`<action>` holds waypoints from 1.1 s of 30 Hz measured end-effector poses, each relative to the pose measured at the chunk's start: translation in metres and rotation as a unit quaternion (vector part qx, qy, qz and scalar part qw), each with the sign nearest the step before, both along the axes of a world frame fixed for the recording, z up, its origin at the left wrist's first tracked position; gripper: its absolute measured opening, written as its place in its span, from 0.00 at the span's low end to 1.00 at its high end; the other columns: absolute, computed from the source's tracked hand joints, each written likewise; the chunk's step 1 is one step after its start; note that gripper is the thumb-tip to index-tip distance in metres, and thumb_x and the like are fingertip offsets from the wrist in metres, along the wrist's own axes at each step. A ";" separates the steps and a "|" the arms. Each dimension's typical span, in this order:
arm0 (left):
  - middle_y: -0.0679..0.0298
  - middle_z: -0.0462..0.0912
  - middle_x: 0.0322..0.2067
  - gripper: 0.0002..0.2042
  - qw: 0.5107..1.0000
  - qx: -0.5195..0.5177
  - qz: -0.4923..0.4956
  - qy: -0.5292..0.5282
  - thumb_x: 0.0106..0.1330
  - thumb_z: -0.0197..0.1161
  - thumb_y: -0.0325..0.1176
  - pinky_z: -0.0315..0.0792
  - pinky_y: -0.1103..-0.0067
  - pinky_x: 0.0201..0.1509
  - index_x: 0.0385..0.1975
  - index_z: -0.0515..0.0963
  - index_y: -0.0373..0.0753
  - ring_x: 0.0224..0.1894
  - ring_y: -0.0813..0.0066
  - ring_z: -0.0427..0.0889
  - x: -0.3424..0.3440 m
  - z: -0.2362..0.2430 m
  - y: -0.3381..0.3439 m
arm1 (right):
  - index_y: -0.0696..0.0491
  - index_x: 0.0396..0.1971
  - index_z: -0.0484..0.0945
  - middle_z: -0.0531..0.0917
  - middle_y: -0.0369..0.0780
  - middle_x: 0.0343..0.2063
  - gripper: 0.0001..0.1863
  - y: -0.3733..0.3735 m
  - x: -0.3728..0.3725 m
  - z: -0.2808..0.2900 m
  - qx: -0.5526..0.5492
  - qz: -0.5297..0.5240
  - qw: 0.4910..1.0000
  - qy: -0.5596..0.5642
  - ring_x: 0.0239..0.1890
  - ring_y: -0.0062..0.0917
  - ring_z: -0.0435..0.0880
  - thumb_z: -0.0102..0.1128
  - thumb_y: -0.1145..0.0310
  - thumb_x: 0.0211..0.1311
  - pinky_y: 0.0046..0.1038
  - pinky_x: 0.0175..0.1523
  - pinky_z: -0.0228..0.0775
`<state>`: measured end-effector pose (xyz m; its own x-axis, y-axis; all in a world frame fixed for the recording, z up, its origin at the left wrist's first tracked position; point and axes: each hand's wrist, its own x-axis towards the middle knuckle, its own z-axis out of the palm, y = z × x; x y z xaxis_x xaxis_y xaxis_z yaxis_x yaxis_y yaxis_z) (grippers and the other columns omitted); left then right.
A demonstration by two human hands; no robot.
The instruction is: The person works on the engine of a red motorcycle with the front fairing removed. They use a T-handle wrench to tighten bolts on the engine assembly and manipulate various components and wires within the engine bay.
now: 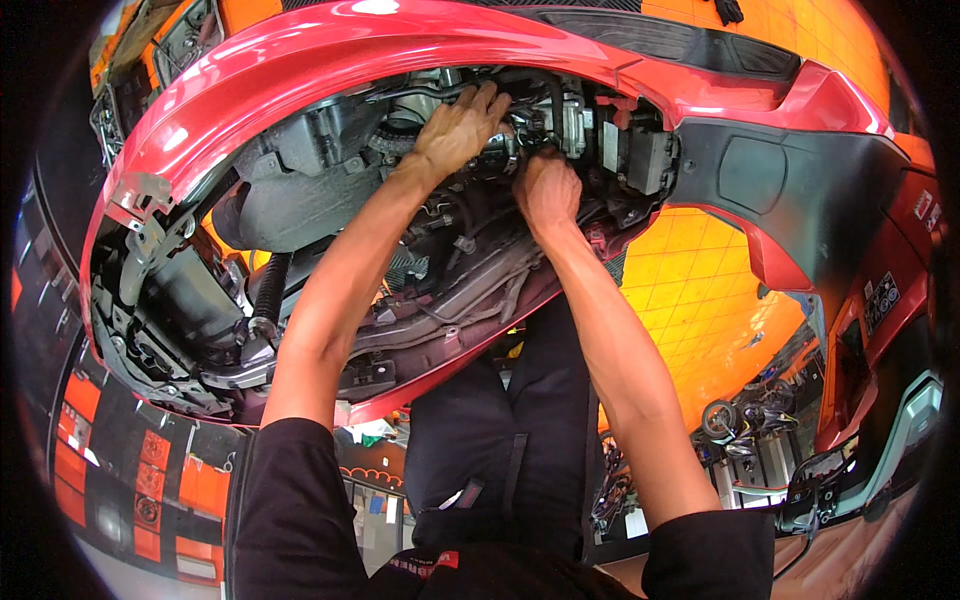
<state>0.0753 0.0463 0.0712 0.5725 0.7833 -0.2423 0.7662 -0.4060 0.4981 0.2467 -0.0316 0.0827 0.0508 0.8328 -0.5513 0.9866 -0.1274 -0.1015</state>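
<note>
I see the scooter point(470, 290) across my upper view, glossy red shell point(420, 35) around an open, dull black-and-grey bay point(310, 205), left hand point(460, 132) inside, fingers bent, right hand point(550, 190) curled nearby, can't tell what either pinches.

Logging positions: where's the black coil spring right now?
In the head view, the coil spring sits left of the left forearm, below the grey casing.

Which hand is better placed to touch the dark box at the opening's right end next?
Probably the right hand: it's nearer the dark box, while the left hand is farther left.
</note>
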 end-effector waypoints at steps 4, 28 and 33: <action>0.48 0.70 0.69 0.28 0.983 -0.143 -0.110 0.003 0.74 0.58 0.48 0.75 0.61 0.68 0.68 0.71 0.37 0.66 0.48 0.76 -0.011 -0.005 0.032 | 0.53 0.26 0.87 0.89 0.47 0.30 0.12 -0.005 0.005 -0.006 0.025 0.007 1.000 0.000 0.32 0.42 0.91 0.57 0.68 0.65 0.41 0.38 0.83; 0.53 0.72 0.64 0.20 0.993 -0.058 0.011 -0.102 0.70 0.69 0.42 0.72 0.59 0.70 0.60 0.81 0.47 0.66 0.45 0.72 -0.017 0.005 -0.023 | 0.64 0.34 0.85 0.86 0.62 0.31 0.24 0.019 0.017 0.028 -0.047 -0.087 0.989 0.114 0.39 0.58 0.87 0.60 0.53 0.70 0.52 0.46 0.80; 0.54 0.70 0.68 0.20 0.994 -0.034 0.026 -0.098 0.66 0.71 0.40 0.73 0.60 0.70 0.56 0.81 0.41 0.69 0.46 0.69 -0.017 -0.007 -0.031 | 0.66 0.35 0.85 0.84 0.66 0.34 0.21 0.029 0.026 0.032 -0.015 -0.180 0.967 0.177 0.43 0.61 0.86 0.59 0.59 0.69 0.53 0.51 0.78</action>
<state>0.0580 0.0156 0.0638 0.5732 0.7986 -0.1834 0.6707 -0.3287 0.6649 0.2730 -0.0022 0.1151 0.1385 0.7797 -0.6107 0.7811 -0.4651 -0.4167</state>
